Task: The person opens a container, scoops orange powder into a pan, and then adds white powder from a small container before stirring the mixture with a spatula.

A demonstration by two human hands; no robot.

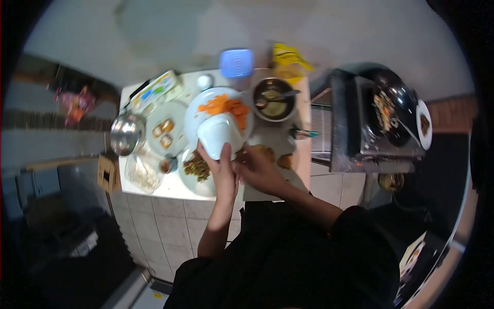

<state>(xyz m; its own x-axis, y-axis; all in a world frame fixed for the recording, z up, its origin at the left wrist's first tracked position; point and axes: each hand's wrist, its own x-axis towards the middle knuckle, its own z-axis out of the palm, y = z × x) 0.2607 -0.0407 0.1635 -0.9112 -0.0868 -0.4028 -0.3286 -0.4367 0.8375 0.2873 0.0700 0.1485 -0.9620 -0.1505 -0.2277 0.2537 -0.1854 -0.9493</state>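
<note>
My left hand [224, 174] grips a white, rounded-square plastic container [218, 133], with the thumb across its near side. My right hand [258, 169] is close against the container's right edge, its fingers curled; whatever they pinch is hidden. Beneath the container lies a pale plate [192, 114] with sliced carrots [218, 104] on it. Left of my left wrist, chopped greenish-brown food [197, 168] rests on another plate [201, 189]. Golden-brown pieces of food [284, 161] lie to the right of my right hand, on a grey board or sheet [257, 194].
A pot [274, 99] with a spoon stands at the back right, near a yellow bag [288, 59] and a blue-lidded tub [236, 63]. On the left are a metal bowl [126, 135] and a plate [153, 116] with rolls. A wok [395, 110] sits on the stove [368, 147] at right.
</note>
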